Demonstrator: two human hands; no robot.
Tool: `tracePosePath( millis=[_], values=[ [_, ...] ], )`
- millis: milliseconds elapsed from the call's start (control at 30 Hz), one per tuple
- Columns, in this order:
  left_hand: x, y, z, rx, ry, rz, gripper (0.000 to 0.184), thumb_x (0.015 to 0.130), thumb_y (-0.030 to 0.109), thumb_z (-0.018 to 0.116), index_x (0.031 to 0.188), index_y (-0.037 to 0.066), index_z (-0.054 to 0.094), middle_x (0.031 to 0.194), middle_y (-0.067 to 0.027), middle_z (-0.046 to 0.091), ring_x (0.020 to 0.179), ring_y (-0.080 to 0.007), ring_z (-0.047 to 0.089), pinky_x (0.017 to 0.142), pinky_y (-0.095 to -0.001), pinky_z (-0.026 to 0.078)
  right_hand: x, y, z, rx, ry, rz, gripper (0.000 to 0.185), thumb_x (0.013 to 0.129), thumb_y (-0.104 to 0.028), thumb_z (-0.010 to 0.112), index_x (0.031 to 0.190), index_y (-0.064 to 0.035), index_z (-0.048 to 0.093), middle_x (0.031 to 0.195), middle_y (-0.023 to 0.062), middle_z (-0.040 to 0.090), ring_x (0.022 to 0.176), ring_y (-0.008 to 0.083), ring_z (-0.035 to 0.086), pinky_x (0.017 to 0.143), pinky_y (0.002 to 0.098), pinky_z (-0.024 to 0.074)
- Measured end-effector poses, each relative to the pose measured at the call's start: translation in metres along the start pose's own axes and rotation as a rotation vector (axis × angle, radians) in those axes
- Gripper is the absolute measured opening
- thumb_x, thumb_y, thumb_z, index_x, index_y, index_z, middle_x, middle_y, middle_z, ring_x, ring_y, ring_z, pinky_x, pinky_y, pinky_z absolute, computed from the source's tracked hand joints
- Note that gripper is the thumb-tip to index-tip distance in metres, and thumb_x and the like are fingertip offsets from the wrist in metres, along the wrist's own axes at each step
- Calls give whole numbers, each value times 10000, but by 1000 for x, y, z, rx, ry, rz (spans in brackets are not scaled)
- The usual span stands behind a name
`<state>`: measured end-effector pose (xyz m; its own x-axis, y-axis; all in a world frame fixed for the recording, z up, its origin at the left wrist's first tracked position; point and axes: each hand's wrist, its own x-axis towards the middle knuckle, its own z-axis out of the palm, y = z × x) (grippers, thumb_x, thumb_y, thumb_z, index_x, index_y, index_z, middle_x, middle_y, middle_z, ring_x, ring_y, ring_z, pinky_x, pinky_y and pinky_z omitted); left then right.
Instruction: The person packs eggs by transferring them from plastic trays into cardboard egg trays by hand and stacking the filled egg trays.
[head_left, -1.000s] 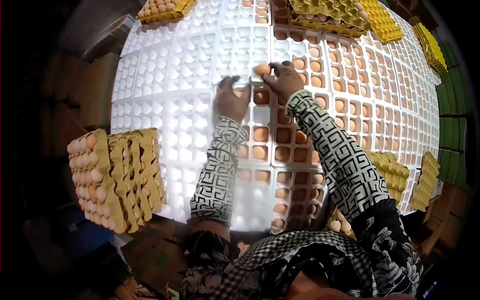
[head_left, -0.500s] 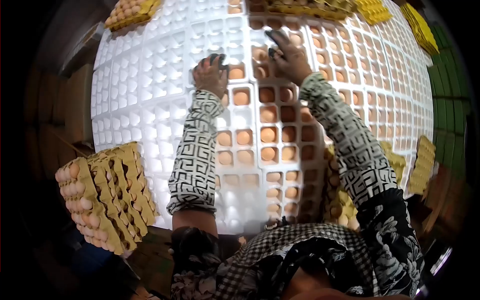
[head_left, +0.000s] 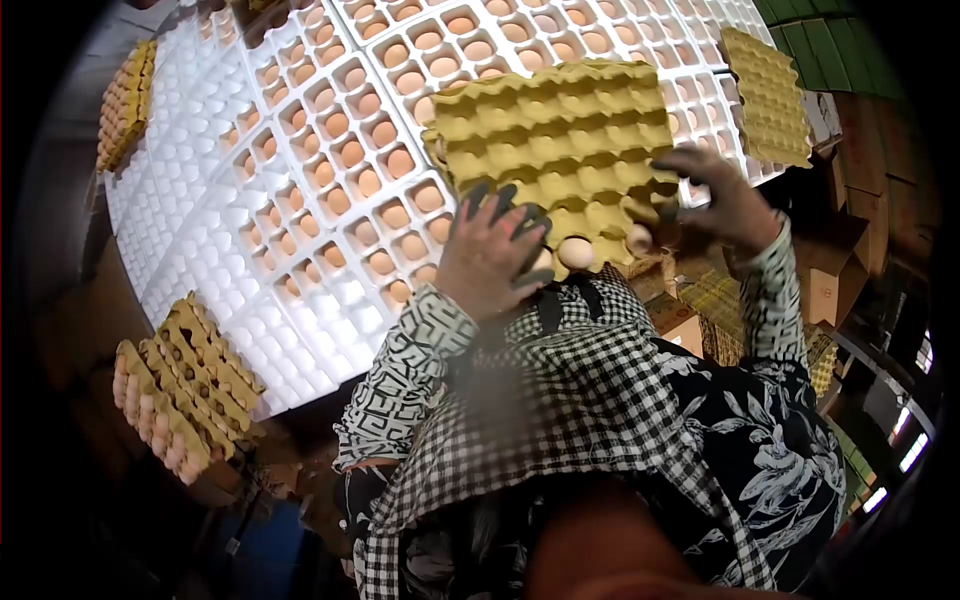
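Observation:
A yellow egg tray [head_left: 560, 140] lies tilted in front of my body, its cups mostly bare. Along its near edge sits a pale egg [head_left: 575, 253], with a blurred brown egg [head_left: 640, 238] to the right. My left hand [head_left: 490, 250], dark coverings on its fingertips, rests over the tray's near left corner with fingers spread. Part of another egg [head_left: 543, 262] shows beside its thumb; whether the hand touches it I cannot tell. My right hand [head_left: 715, 200] is at the tray's right edge, blurred, fingers curved and apart.
White plastic trays [head_left: 350, 235] cover the lit table, many holding brown eggs. A stack of yellow trays with eggs [head_left: 185, 390] stands at the left front corner. Another egg stack [head_left: 127, 105] is at the far left, and a yellow tray [head_left: 765, 95] leans at the right.
My view has turned to the right. Both hands have come back from the white trays toward my body and are now at the yellow tray.

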<state>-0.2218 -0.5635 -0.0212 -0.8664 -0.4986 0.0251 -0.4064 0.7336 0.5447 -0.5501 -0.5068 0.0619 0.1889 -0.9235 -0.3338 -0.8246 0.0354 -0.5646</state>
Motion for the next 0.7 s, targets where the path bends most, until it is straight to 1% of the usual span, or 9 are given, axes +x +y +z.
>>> tracePosePath(
  millis=[100, 167, 333, 367, 433, 500, 567, 633, 700],
  values=[
    [-2, 42, 39, 65, 55, -3, 589, 796, 530, 704, 1208, 117, 623, 1287, -143, 546, 1261, -390, 451, 1053, -611, 339, -30, -24, 56, -327, 13, -61, 616, 662, -226, 858, 1216, -126, 608, 1250, 161, 540, 1164, 326, 522, 995, 464, 443],
    [1, 47, 84, 475, 18, 138, 573, 780, 471, 729, 1195, 93, 618, 1245, -136, 573, 1240, -377, 477, 1058, -584, 350, -43, -3, 82, -411, 107, 19, 567, 664, -241, 844, 1170, -143, 605, 1275, 154, 500, 1200, 339, 468, 994, 488, 400],
    [7, 59, 38, -285, 410, -24, 428, 768, 122, 684, 1170, 31, 567, 1094, -151, 602, 1069, -310, 589, 996, -467, 452, -56, 28, 99, -420, 253, -177, 548, 654, -263, 834, 1138, -150, 605, 1291, 125, 496, 1179, 324, 478, 989, 491, 397],
    [-5, 64, 40, -795, 491, -387, 449, 739, 96, 695, 1159, 10, 560, 1087, -133, 589, 989, -259, 611, 857, -376, 516, -55, 31, 97, -330, 250, -221, 487, 669, -254, 813, 1099, -142, 614, 1262, 119, 516, 1173, 311, 480, 986, 497, 384],
    [-18, 64, -12, -1327, 609, -570, 397, 755, 83, 690, 1125, 2, 571, 1064, -111, 572, 905, -218, 612, 757, -315, 524, -60, 39, 90, 113, 391, -220, 466, 716, -177, 766, 1145, -83, 610, 1196, 108, 590, 1041, 267, 583, 928, 424, 462],
    [-42, 42, 2, -580, 513, -428, 376, 776, 152, 708, 1101, 13, 581, 1026, -112, 568, 871, -214, 614, 755, -323, 531, -79, 40, 72, 1047, 483, 83, 469, 734, -132, 729, 1176, -41, 604, 1184, 100, 602, 988, 221, 605, 897, 353, 498],
    [-20, 76, -6, 80, -64, -499, 515, 724, 335, 786, 1123, 64, 605, 1090, -155, 561, 857, -283, 651, 752, -383, 555, -93, 44, 46, 1249, 483, 2, 475, 746, -60, 677, 1211, -11, 592, 1153, 89, 600, 971, 184, 608, 880, 304, 520],
    [-11, 70, 29, 419, -179, -408, 294, 778, 261, 729, 995, 88, 632, 1042, -120, 582, 874, -257, 664, 671, -396, 555, -95, 50, 43, 256, 364, -42, 528, 738, -113, 781, 1224, -88, 576, 1087, 66, 589, 959, 185, 617, 812, 307, 542],
    [-4, 62, 33, 404, -212, -351, 264, 814, 282, 692, 1005, 107, 642, 1067, -111, 589, 884, -238, 670, 676, -390, 557, -83, 37, 70, -297, 72, 160, 568, 700, -202, 837, 1206, -141, 587, 1040, 76, 589, 921, 208, 635, 782, 349, 544]
  ],
)
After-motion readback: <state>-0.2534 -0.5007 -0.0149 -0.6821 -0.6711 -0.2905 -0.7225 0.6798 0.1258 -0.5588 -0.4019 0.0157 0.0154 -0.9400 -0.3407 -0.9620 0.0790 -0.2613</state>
